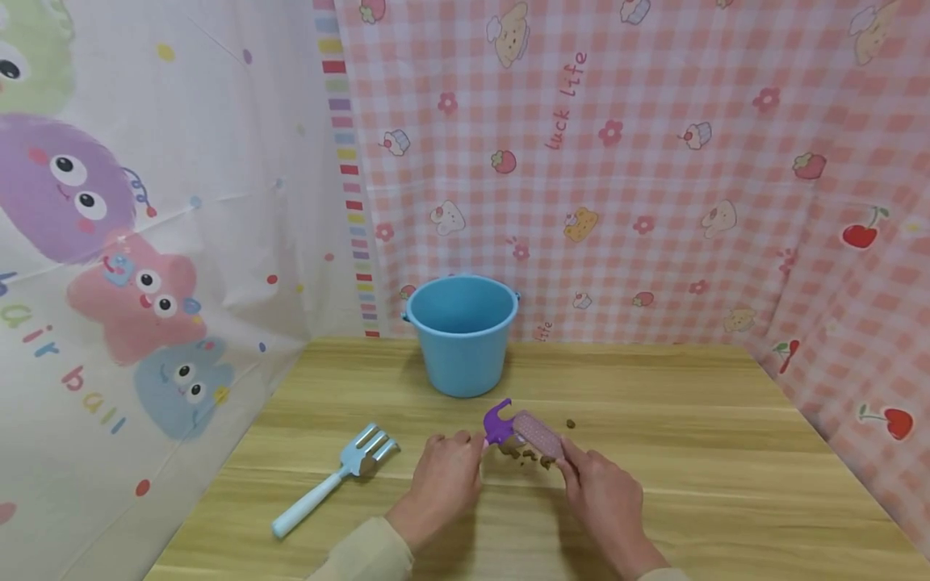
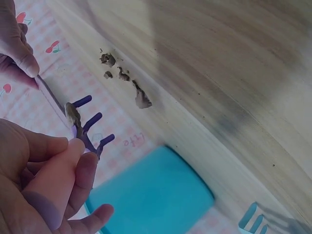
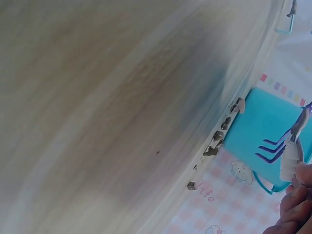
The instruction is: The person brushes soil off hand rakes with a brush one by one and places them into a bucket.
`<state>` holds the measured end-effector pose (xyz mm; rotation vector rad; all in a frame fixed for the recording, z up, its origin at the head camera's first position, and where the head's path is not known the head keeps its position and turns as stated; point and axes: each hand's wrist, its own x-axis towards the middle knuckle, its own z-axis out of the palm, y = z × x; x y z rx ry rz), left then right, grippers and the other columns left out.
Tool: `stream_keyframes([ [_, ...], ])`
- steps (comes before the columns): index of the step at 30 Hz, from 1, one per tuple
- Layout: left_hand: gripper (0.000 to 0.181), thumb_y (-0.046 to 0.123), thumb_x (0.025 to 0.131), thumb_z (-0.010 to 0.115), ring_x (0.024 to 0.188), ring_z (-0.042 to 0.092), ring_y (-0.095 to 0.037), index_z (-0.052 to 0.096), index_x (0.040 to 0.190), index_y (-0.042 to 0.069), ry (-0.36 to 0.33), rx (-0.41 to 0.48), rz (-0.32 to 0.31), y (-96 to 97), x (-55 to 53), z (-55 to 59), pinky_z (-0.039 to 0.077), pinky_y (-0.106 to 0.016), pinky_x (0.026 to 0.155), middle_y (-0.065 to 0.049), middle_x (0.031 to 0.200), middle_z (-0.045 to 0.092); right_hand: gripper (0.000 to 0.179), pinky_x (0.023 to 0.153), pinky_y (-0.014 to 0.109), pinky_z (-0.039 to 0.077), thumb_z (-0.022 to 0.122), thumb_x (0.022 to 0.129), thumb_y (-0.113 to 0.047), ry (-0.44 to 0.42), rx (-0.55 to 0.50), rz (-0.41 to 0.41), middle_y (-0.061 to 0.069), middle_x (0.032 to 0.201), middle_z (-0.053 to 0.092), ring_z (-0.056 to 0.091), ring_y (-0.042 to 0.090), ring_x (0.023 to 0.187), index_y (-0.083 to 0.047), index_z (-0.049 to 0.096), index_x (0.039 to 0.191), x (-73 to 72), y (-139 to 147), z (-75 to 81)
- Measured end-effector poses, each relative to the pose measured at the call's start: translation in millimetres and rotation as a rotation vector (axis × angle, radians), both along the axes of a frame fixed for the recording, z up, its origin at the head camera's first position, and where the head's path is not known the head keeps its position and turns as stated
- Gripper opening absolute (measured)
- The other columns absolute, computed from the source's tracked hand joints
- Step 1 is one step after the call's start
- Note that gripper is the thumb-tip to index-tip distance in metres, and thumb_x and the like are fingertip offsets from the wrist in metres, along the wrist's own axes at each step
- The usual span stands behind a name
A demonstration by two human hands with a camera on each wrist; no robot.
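My left hand [image 1: 445, 478] grips the pink handle [image 2: 61, 178] of a small toy rake with purple prongs [image 1: 498, 424], raised above the table. In my right hand [image 1: 609, 494] is a mauve brush [image 1: 538, 434] with a dotted back; its pale bristles [image 3: 289, 158] face the rake head and meet it. A brown clump [image 2: 72, 115] sits between the brush and the prongs in the left wrist view. Below both tools, several brown crumbly bits [image 1: 529, 455] lie on the wood.
A blue bucket [image 1: 465, 359] stands upright behind the hands, near the table's back edge. To the left lies a light blue toy fork [image 1: 352, 458]. One stray brown bit [image 1: 570, 424] is right of the brush. Patterned cloths [image 1: 617, 177] hang behind and beside the wooden table [image 1: 726, 468].
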<state>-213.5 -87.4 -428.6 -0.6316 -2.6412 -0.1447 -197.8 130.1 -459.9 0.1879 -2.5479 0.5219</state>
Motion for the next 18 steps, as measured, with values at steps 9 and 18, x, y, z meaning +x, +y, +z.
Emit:
stream_keyframes([
  [9,0.012,0.017,0.095,0.064,0.066,0.063,-0.021,0.069,0.096,0.006,0.003,-0.013,-0.002,0.0,0.9,-0.8,0.053,-0.043,0.077,-0.003,0.074,0.062,0.031,0.041,0.034,0.037,0.075,0.088,-0.024,-0.009,-0.004,-0.007,-0.001,0.066,0.059,0.043,0.013,0.048,-0.015,0.074,0.118,-1.4,4.0,-0.4],
  [18,0.012,0.016,0.095,0.064,0.065,0.063,-0.021,0.07,0.095,0.006,-0.014,0.005,0.002,1.0,0.4,-3.3,0.053,-0.044,0.077,-0.004,0.075,0.064,0.032,0.041,0.033,0.037,0.076,0.087,-0.024,0.016,0.01,-0.005,-0.002,0.066,0.057,0.041,0.012,0.047,-0.016,0.074,0.118,-6.2,5.8,-3.1],
])
